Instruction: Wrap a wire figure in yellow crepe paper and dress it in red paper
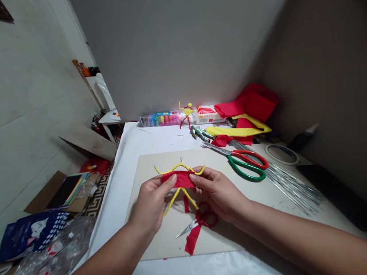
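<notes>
Both hands hold a small wire figure (181, 179) wrapped in yellow paper, its middle covered by a strip of red crepe paper. My left hand (151, 201) pinches the red strip from the left, thumb on top. My right hand (218, 191) pinches it from the right. Yellow arms stick out above my fingers and yellow legs hang below. Under my hands, on a beige board (156, 243), lie small red-handled scissors (198, 220) and a scrap of red paper (192, 240).
Large scissors with a red and a green handle (245, 163) lie on the board's right. Beyond them are a bundle of thin wires (289, 184), a tape roll (281, 153), red and yellow crepe paper (247, 112) and another small figure (187, 112). Clutter covers the floor at left.
</notes>
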A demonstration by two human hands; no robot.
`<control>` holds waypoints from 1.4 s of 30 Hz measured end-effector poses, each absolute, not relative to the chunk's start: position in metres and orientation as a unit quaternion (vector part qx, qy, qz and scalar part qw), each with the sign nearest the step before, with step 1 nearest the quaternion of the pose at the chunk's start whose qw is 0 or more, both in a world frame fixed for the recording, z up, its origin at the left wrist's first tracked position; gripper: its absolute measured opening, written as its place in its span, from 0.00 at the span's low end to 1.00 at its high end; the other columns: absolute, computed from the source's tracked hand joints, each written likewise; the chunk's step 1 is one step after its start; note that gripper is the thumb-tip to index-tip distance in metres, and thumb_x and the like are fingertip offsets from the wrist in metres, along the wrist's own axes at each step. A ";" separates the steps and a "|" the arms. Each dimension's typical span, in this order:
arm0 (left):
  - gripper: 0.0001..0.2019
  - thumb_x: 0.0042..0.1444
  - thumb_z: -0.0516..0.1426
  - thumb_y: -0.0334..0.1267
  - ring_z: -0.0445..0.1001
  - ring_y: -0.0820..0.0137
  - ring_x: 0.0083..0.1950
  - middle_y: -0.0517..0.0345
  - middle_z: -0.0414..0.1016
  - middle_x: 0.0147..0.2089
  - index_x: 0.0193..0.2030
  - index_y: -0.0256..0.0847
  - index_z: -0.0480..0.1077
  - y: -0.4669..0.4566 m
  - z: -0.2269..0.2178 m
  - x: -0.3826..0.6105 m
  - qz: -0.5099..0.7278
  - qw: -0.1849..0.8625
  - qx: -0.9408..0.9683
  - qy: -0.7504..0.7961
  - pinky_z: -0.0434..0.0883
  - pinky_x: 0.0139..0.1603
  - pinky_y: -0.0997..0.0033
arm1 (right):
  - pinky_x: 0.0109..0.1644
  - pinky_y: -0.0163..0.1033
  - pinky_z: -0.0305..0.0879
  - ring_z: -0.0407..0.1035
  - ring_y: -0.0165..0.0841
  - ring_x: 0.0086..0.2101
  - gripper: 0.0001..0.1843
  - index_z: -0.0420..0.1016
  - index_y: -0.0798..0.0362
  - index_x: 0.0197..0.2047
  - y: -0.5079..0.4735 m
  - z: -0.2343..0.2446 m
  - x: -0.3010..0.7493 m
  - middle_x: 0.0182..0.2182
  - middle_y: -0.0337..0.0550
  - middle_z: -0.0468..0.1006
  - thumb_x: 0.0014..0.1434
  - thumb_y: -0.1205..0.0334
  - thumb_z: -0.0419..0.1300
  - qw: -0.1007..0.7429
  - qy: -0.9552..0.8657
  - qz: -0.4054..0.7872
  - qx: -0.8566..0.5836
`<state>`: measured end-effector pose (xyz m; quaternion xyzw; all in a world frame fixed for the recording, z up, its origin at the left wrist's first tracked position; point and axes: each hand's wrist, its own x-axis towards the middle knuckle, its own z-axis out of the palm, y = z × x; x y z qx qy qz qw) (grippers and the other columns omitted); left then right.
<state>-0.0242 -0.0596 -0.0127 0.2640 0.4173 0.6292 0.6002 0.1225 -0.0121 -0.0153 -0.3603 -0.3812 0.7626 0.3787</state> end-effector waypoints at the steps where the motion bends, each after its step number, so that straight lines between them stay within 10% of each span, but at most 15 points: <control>1: 0.11 0.50 0.63 0.34 0.77 0.67 0.36 0.49 0.80 0.34 0.41 0.34 0.77 -0.059 -0.013 -0.024 0.630 0.601 0.264 0.416 0.72 0.40 0.69 | 0.31 0.35 0.63 0.69 0.30 0.27 0.12 0.71 0.50 0.34 -0.012 -0.015 0.122 0.29 0.37 0.77 0.46 0.60 0.68 0.382 -0.379 0.762 -0.360; 42: 0.12 0.46 0.65 0.32 0.78 0.68 0.35 0.52 0.81 0.35 0.40 0.38 0.78 -0.059 -0.010 -0.025 0.645 0.580 0.264 0.421 0.72 0.39 0.71 | 0.39 0.40 0.66 0.72 0.35 0.33 0.14 0.74 0.53 0.37 -0.013 -0.018 0.122 0.33 0.43 0.78 0.50 0.55 0.67 0.373 -0.443 0.742 -0.339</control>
